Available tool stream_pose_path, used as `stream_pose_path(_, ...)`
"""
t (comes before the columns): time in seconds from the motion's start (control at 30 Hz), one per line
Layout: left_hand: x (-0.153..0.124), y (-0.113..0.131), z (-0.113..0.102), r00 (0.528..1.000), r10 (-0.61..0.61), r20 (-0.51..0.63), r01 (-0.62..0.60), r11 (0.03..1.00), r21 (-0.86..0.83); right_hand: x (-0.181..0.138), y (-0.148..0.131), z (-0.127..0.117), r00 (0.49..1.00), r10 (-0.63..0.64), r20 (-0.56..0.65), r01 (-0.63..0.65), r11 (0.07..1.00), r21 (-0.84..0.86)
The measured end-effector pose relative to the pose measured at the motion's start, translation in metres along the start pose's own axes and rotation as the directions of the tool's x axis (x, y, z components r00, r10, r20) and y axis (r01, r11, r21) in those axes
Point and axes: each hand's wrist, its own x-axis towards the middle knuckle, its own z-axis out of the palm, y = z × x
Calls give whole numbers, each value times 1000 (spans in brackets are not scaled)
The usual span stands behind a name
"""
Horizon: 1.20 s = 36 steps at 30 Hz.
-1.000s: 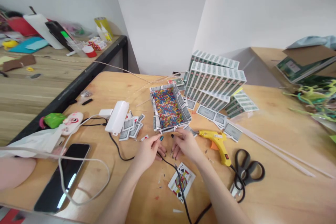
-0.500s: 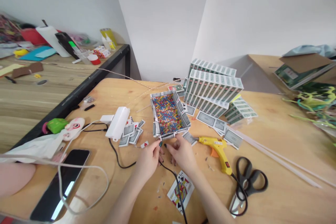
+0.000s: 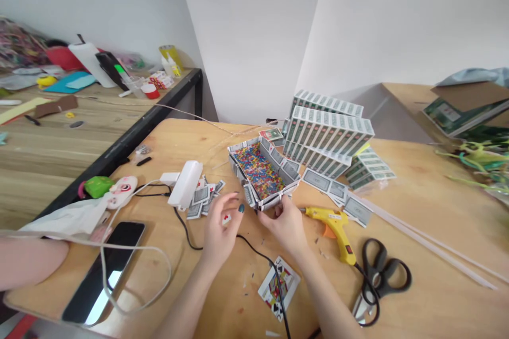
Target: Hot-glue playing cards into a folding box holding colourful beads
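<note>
Grey-patterned card covers the walls of the box (image 3: 274, 158), which sits just beyond the fingertips, near end towards the person. That placing probably lets both hands get at the near wall, and the grip at the end seems meant to steady or turn the box without disturbing the coloured bits (image 3: 258, 169) inside. To the right of the right fingers lies the gun (image 3: 335, 223), on its side with its handle towards the person, presumably for a quick pick-up. Its nozzle points at the right hand (image 3: 287, 222) (whether it is hot, nobody could tell from here). Farther right and nearer the person, the scissors (image 3: 380, 274) lie handles outward, likely also kept in reach. Beyond the right fingers, the packs (image 3: 326, 132) stand stacked, perhaps to leave working room.

The right fingers are bent round the near end of the box, thumb by its near corner and the other fingertips against the near wall, so they grasp it, though the undersides are hidden. The left hand (image 3: 219, 230) holds nothing that shows: its thumb and forefinger curve with a clear gap between them, just beside the box's near left corner and apart from it.
</note>
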Motion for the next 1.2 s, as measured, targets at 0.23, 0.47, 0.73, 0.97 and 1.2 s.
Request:
stream_pose_path(0.23,31,6,3,842,522,137,-540,816,205,8,-3,-23,997,-44,61,43,999,26)
stream_pose_path(0.47,52,-8,3,714,627,310,-683,722,112,7,3,-24,996,-33,82,32,999,11)
stream_pose_path(0.73,61,-7,-3,629,615,475,-742,658,130,-2,11,-10,999,23,25,-23,1000,-1)
stream_pose_path(0.97,62,-5,-12,568,607,556,-792,587,168,-10,4,3,997,82,-12,-82,996,36)
stream_pose_path(1.2,66,-2,-11,626,429,651,-712,655,252,-13,6,10,993,117,-25,-114,989,97)
